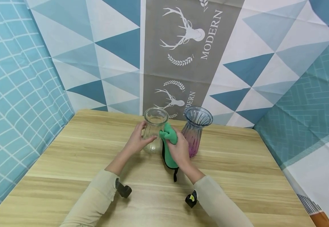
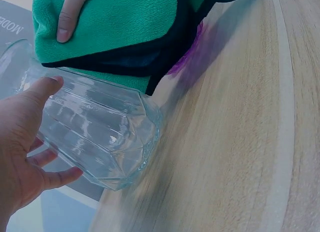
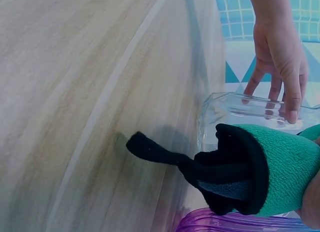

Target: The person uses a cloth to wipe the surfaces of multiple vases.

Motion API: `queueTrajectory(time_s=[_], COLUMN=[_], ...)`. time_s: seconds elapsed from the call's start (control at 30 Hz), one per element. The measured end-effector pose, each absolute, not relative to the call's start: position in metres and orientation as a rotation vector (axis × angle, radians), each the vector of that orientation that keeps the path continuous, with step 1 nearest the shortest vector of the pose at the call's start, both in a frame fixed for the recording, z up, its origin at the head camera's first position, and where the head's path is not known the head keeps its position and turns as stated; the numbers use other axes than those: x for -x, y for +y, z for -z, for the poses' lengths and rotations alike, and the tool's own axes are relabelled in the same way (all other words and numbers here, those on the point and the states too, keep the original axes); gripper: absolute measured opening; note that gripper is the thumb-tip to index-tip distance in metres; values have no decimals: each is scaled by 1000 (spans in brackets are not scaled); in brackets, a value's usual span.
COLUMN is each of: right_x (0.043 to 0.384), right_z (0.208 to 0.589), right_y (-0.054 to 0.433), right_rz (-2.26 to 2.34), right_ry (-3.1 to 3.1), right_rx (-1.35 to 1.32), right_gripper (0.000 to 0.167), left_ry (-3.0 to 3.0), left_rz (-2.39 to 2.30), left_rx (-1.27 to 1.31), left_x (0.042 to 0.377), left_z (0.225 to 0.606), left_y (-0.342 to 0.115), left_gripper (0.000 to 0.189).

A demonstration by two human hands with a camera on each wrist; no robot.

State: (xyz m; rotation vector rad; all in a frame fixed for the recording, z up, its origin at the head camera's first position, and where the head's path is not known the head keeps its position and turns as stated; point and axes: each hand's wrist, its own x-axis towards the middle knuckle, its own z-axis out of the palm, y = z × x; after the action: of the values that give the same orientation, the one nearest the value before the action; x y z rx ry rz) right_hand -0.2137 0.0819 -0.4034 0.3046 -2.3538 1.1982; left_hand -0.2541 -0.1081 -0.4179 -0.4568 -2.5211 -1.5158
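A clear glass vase (image 1: 152, 143) stands upright on the wooden table, its ribbed body plain in the left wrist view. My left hand (image 1: 137, 138) holds it from the left, thumb across the near side and fingers round the far side. In my right hand (image 1: 179, 149) is a folded green cloth (image 2: 115, 27) with black edging, gripped against the clear vase's right side. A black loop (image 3: 155, 151) hangs from the cloth's lower end. Just right of that hand stands a second vase (image 1: 194, 135), blue at the rim and purple-pink at the base, partly hidden by the hand.
The wooden table (image 1: 226, 179) reaches back to a patterned cloth backdrop (image 1: 119, 53) close behind both vases. Blue tiled-pattern cloth (image 1: 8, 85) hangs on the left. Each wrist wears a small black camera mount, such as the left mount (image 1: 123, 189).
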Motion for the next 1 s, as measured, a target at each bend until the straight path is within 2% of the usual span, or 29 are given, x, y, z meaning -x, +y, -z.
queueTrajectory(time_s=[0.17, 0.6, 0.73, 1.0], right_x=[215, 213, 216, 222], right_z=[403, 407, 400, 394], right_y=[80, 87, 87, 78], right_rz=[-1175, -1119, -1181, -1177], right_ry=[-2381, -2409, -2260, -2209], right_rx=[-337, -308, -286, -169], right_gripper=[50, 33, 33, 44], left_ry=[-2536, -2537, -2537, -2541], left_rz=[1527, 1485, 1473, 1486], left_rx=[438, 455, 459, 446], left_x=[254, 255, 256, 256], left_z=[419, 417, 417, 418], left_y=[-109, -109, -110, -110], left_gripper=[74, 75, 76, 74])
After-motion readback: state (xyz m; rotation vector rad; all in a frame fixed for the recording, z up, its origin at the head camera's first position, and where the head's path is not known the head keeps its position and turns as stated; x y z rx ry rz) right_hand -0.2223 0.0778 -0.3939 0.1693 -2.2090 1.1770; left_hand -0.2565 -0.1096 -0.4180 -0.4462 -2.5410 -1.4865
